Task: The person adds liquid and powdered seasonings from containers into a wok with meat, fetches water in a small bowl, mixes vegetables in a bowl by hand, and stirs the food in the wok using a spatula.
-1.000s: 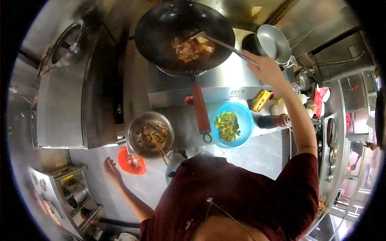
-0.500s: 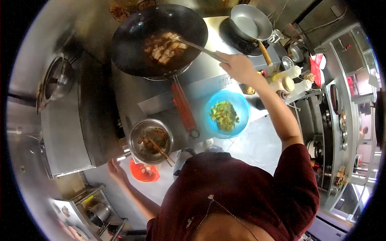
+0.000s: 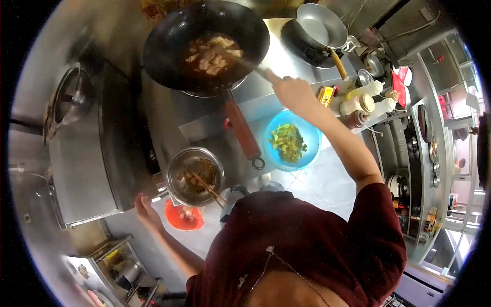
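My right hand point(image 3: 296, 96) is closed round the handle of a metal spatula point(image 3: 248, 62), whose head is among meat pieces in brown sauce point(image 3: 210, 56). These lie in a large black wok point(image 3: 169, 56) on the stove, its wooden handle point(image 3: 241, 129) pointing toward me. My left hand point(image 3: 147, 209) hangs empty with fingers apart, left of a red basin point(image 3: 179, 217). A steel bowl point(image 3: 173, 179) with food and chopsticks point(image 3: 207, 188) stands on the counter's near edge. Beside the wok handle is a blue bowl point(image 3: 313, 146) of chopped green vegetables point(image 3: 288, 143).
A grey pan point(image 3: 321, 26) with a wooden handle sits on the back right burner. Squeeze bottles point(image 3: 368, 90), a jar point(image 3: 357, 104) and a yellow box point(image 3: 326, 95) stand at the right. A tall metal cabinet point(image 3: 82, 163) is on the left.
The view has shifted, moving the wok left in the picture. My right hand has drawn nearer to me with the spatula, and the meat pieces have shifted in the wok.
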Demonstrator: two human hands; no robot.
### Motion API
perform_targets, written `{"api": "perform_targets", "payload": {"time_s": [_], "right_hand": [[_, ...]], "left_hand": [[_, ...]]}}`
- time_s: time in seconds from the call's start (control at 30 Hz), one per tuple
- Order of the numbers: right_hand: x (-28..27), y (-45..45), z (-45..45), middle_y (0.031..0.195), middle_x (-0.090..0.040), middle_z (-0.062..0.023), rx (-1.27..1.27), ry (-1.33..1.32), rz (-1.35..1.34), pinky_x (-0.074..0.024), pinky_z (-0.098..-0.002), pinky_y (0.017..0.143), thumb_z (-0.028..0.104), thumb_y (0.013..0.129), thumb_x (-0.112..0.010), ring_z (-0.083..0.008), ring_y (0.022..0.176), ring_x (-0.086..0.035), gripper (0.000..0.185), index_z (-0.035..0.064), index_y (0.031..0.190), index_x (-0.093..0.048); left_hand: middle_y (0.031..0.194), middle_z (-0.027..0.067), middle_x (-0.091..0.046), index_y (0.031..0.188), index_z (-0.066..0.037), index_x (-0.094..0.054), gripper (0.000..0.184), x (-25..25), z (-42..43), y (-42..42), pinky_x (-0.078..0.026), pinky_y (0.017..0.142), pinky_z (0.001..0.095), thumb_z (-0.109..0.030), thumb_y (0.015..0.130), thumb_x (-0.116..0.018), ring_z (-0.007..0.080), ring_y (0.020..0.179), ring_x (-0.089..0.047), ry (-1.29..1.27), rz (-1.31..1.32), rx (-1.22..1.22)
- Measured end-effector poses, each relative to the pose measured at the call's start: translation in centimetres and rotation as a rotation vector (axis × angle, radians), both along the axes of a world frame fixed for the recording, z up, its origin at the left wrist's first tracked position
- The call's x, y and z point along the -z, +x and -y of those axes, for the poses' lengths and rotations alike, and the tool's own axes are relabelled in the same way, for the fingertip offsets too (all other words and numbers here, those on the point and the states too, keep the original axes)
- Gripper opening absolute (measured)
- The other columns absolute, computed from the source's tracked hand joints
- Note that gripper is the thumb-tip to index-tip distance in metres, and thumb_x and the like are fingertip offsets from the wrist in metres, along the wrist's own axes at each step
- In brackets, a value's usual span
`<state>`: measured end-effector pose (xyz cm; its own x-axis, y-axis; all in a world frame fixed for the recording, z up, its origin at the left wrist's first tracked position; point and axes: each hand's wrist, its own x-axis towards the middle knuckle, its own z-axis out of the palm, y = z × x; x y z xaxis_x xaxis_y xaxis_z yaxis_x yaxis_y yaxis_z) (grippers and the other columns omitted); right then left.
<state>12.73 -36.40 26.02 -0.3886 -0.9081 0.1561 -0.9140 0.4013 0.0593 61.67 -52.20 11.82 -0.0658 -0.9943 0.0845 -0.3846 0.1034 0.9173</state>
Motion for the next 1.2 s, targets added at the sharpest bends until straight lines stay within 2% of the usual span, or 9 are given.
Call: {"api": "perform_targets", "payload": {"time_s": [0.2,0.3,0.4,0.53,0.63,0.77,0.87,1.03,1.2], "right_hand": [[-0.8,0.6,-4.7,0.067,-0.057,-0.0135,-0.037,0.098,-0.133,-0.0478,-0.0379,0.047,0.007,0.076,-0.048,-0.0290,0.056,-0.059,0.047,0.0059,0.123,-0.040],[-4.8,1.1,-5.8,0.065,-0.056,-0.0146,-0.028,0.135,-0.160,-0.0479,-0.0389,0.047,0.010,0.076,-0.050,-0.0296,0.056,-0.059,0.047,0.0057,0.122,-0.041],[-6.1,0.8,-5.6,0.063,-0.056,-0.0165,-0.080,0.194,-0.007,-0.0476,-0.0407,0.050,0.012,0.076,-0.051,-0.0315,0.057,-0.058,0.044,0.0059,0.119,-0.044],[-3.2,-2.0,-0.8,0.064,-0.057,-0.0187,-0.083,0.014,0.179,-0.0454,-0.0443,0.057,0.017,0.080,-0.049,-0.0353,0.060,-0.057,0.038,0.0097,0.117,-0.045],[-5.1,-2.4,-0.9,0.072,-0.060,-0.0190,-0.056,0.051,0.177,-0.0476,-0.0442,0.058,0.010,0.081,-0.041,-0.0342,0.067,-0.060,0.039,0.0083,0.119,-0.044],[0.5,-2.0,2.0,0.073,-0.061,-0.0174,-0.017,0.012,0.082,-0.0477,-0.0443,0.058,0.015,0.080,-0.043,-0.0342,0.065,-0.060,0.041,0.0109,0.121,-0.042],[-1.8,-2.0,1.1,0.071,-0.058,-0.0179,0.036,0.161,0.187,-0.0459,-0.0458,0.059,0.020,0.081,-0.048,-0.0348,0.069,-0.058,0.045,0.0144,0.125,-0.038],[-5.5,-2.0,-2.4,0.067,-0.056,-0.0203,0.004,0.100,0.123,-0.0454,-0.0448,0.059,0.019,0.081,-0.049,-0.0356,0.067,-0.057,0.042,0.0142,0.122,-0.043],[-3.1,-4.2,0.3,0.071,-0.059,-0.0189,-0.014,0.073,0.133,-0.0467,-0.0448,0.061,0.020,0.080,-0.049,-0.0351,0.069,-0.059,0.037,0.0104,0.116,-0.048]], "left_hand": [[0.090,0.0082,-0.058,0.103,0.002,-0.054,0.027,-1.6,-2.7,-0.2,-0.046,0.068,0.0266,-0.020,0.089,-0.046,0.0145,0.078,-0.055,-0.030,0.089,-0.108],[0.089,0.0080,-0.059,0.103,0.002,-0.055,0.027,-1.2,-3.5,0.0,-0.045,0.068,0.0261,-0.020,0.088,-0.048,0.0143,0.077,-0.055,-0.024,0.057,-0.097],[0.090,0.0080,-0.059,0.102,0.002,-0.055,0.027,-1.3,-3.9,-0.4,-0.045,0.068,0.0256,-0.019,0.088,-0.048,0.0145,0.077,-0.055,0.001,0.079,-0.098],[0.091,0.0068,-0.059,0.102,0.001,-0.055,0.025,-0.8,-3.8,-1.6,-0.044,0.070,0.0250,-0.019,0.088,-0.048,0.0136,0.080,-0.054,0.027,0.020,-0.059],[0.090,0.0051,-0.058,0.101,0.001,-0.055,0.024,-1.5,-3.7,-2.2,-0.043,0.069,0.0242,-0.019,0.088,-0.049,0.0118,0.077,-0.052,-0.019,-0.009,-0.075],[0.088,0.0043,-0.057,0.101,0.001,-0.055,0.025,-0.9,-3.8,-1.9,-0.042,0.067,0.0238,-0.019,0.088,-0.049,0.0112,0.074,-0.050,0.024,-0.025,-0.039],[0.087,0.0042,-0.057,0.101,0.001,-0.055,0.025,-1.6,-3.8,-2.1,-0.041,0.067,0.0237,-0.019,0.088,-0.048,0.0114,0.074,-0.050,-0.021,-0.013,-0.036],[0.087,0.0044,-0.057,0.101,0.001,-0.055,0.024,-2.5,-4.4,-1.8,-0.041,0.068,0.0236,-0.019,0.088,-0.048,0.0116,0.074,-0.050,-0.004,0.053,-0.065],[0.092,0.0066,-0.057,0.102,0.001,-0.055,0.026,-2.7,-3.5,-3.3,-0.043,0.070,0.0257,-0.020,0.088,-0.048,0.0140,0.082,-0.053,0.014,0.004,-0.006]]}}
